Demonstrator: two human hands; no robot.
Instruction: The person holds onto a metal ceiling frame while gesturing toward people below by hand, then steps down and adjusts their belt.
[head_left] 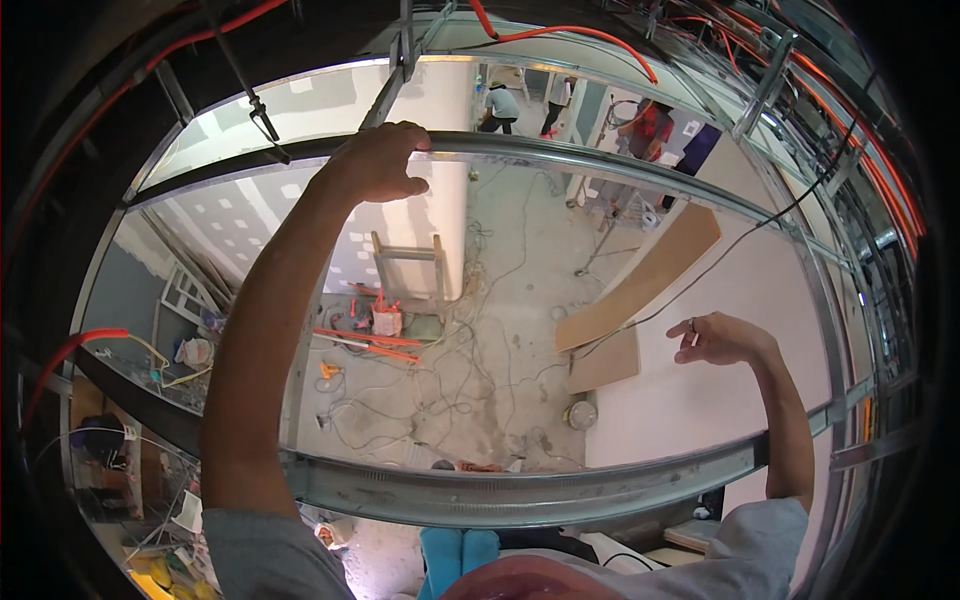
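My left hand [385, 160] is closed over a long metal ceiling channel [560, 152] that crosses ahead of me, its thumb on the near side. Farther right and lower, my right hand [715, 338] hangs in the air with loosely bent fingers apart, a ring on one of them. I see nothing held in it. Between my arms and my body runs a second, nearer metal channel [530, 488]; my right forearm passes over its right end.
Far below, cables and orange-red tools [385, 318] lie on the concrete floor [480, 400]. A brown board [650, 275] leans at a white wall, near a bucket [579, 415]. Several people [500, 105] work at the back. A black cable [745, 235] and orange conduits [870, 130] run at the right.
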